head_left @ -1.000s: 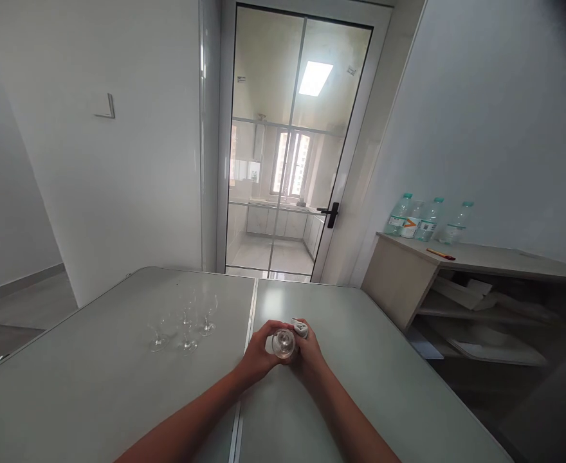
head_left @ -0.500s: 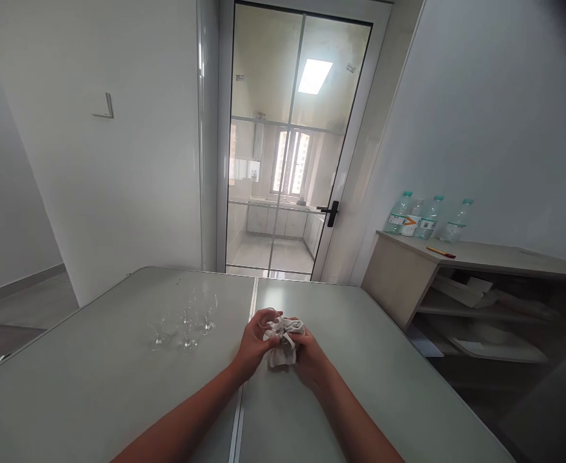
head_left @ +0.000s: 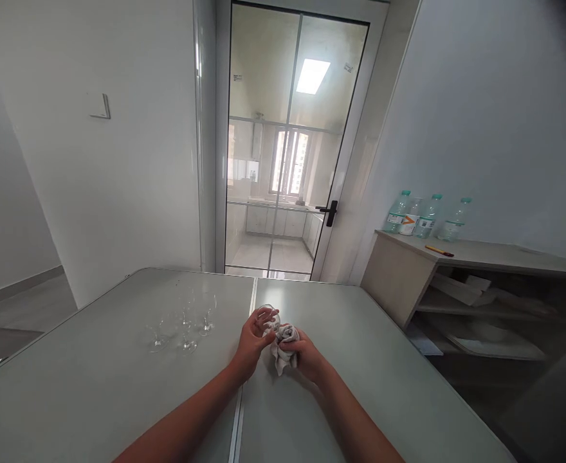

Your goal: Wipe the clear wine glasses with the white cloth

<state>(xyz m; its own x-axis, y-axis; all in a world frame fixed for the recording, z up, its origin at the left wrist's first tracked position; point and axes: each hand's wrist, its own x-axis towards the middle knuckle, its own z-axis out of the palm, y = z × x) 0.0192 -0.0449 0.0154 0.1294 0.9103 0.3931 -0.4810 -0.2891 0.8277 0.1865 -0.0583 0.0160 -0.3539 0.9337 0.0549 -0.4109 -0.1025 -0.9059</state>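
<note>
My left hand (head_left: 253, 335) is wrapped round a small clear glass (head_left: 267, 316), its rim showing above my fingers. My right hand (head_left: 306, 355) grips a crumpled grey-white cloth (head_left: 283, 344) pressed against the side of that glass. Both hands hover just above the grey table (head_left: 119, 399), near its middle seam. Several empty stemmed glasses (head_left: 181, 325) stand on the table to the left of my hands.
A glass door with a black handle (head_left: 330, 211) stands behind the table. A wooden shelf unit (head_left: 408, 270) at the right carries several water bottles (head_left: 425, 215) and a pen (head_left: 440, 251). White walls close both sides.
The glass, first held bowl-forward with the cloth behind it, is now turned upright in my left hand. The cloth has come round to its side and hangs from my right hand.
</note>
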